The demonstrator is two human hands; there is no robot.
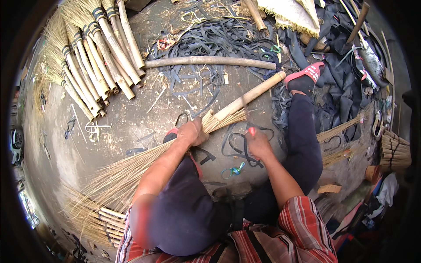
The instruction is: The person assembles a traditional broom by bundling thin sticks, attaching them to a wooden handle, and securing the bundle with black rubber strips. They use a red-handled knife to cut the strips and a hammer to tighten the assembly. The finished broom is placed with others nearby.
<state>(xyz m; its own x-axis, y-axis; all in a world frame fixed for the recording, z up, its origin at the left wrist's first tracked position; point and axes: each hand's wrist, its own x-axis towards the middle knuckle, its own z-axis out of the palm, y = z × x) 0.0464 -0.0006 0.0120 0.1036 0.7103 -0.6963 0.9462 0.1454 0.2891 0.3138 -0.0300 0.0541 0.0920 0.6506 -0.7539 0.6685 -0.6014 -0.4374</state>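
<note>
My left hand (pixel 193 132) is closed around a bundle of straw bristles (pixel 131 168), where they meet a thick bamboo handle (pixel 250 97). The bristles fan out toward the lower left, under my left forearm. Cut, uneven straw ends (pixel 228 122) stick out past the hand alongside the handle. The handle's far end lies beside my right foot in a red sandal (pixel 309 72). My right hand (pixel 259 145) is closed just right of the straw ends. A red-handled tool (pixel 252 130) shows at the top of its fist; the rest of the tool is smeared by motion.
Finished straw brooms (pixel 103 48) with bamboo handles lie at the upper left. Dark rubber strips (pixel 210 41) are heaped at the far middle, with a bamboo pole (pixel 215 60) across them. A green-blue tie (pixel 234 170) lies between my legs. More bristle bundles (pixel 101 223) sit lower left.
</note>
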